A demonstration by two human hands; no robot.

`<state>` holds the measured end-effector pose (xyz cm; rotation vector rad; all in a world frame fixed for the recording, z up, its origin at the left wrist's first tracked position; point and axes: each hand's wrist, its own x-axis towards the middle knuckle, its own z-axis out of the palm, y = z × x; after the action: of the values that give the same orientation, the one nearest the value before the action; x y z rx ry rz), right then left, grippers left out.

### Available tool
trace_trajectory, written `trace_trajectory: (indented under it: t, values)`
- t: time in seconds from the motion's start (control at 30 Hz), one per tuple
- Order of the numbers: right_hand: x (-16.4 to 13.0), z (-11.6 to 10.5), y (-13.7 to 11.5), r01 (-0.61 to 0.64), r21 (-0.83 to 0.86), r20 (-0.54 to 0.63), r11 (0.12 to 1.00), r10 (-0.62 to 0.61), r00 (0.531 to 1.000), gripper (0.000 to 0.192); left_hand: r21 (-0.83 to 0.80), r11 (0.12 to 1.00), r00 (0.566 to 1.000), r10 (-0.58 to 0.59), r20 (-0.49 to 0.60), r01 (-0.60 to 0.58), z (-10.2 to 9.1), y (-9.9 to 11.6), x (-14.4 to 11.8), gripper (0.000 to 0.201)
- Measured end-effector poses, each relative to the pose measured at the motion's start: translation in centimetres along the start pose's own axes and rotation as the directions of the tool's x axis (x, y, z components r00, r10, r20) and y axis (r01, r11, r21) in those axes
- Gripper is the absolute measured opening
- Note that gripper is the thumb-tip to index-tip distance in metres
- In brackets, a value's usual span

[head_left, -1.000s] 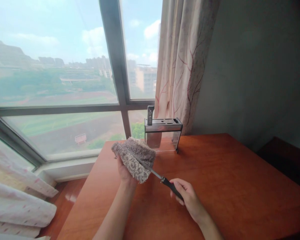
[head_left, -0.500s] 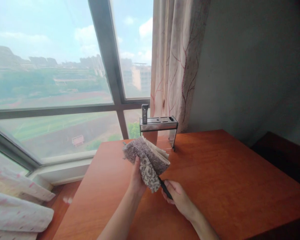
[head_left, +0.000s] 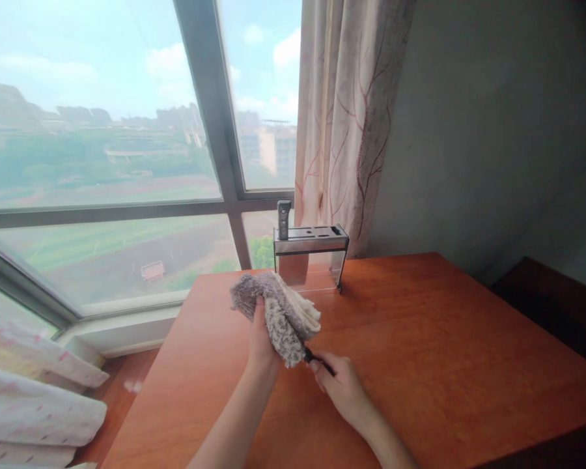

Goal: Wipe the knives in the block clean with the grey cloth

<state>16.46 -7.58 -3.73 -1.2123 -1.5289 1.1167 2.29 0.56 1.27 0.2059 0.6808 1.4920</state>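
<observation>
My left hand (head_left: 264,339) is closed round a thick, fluffy grey and cream cloth (head_left: 293,303), its thumb pressed on top. The cloth is folded over the far part of a black-handled tool (head_left: 322,363), so that part is hidden and I cannot see what the tool ends in. Around the handle, my right hand (head_left: 339,381) is closed, just right of and below the cloth. Both hands are held above the front middle of the wooden table (head_left: 420,339).
Behind the cloth stands a clear-sided holder (head_left: 312,240) with a slotted metal top; a grey handle (head_left: 284,220) sticks up from its left end. A large window (head_left: 102,150) fills the left, with a patterned curtain (head_left: 346,117) beside it.
Both hands have shifted slightly left and up with the cloth and the tool. The cloth is now bunched more tightly, and less of the black handle shows.
</observation>
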Motion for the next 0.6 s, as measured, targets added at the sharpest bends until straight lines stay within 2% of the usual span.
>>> trace_trajectory:
  t: [0.13,0.37,0.47,0.6]
  values:
    - [-0.2,-0.8,-0.7,0.020,-0.077,0.026,0.997,-0.018,0.999,0.035,-0.083,0.992,0.995,0.098,-0.009,-0.099,0.0,2.5,1.2,0.033]
    - [-0.4,-1.7,-0.6,-0.029,-0.037,0.057,0.999,0.031,0.998,0.039,-0.199,0.966,0.983,0.178,0.043,-0.167,-0.8,5.7,2.5,0.045]
    - [-0.4,-1.9,-0.4,-0.065,-0.014,0.050,0.998,0.065,0.997,0.041,-0.205,0.963,0.981,0.187,0.056,-0.172,-0.9,6.1,2.5,0.048]
    - [-0.4,-1.7,-0.1,-0.097,0.052,0.036,0.994,0.095,0.995,0.042,-0.175,0.976,0.982,0.152,0.117,-0.130,-0.7,5.2,2.3,0.051]
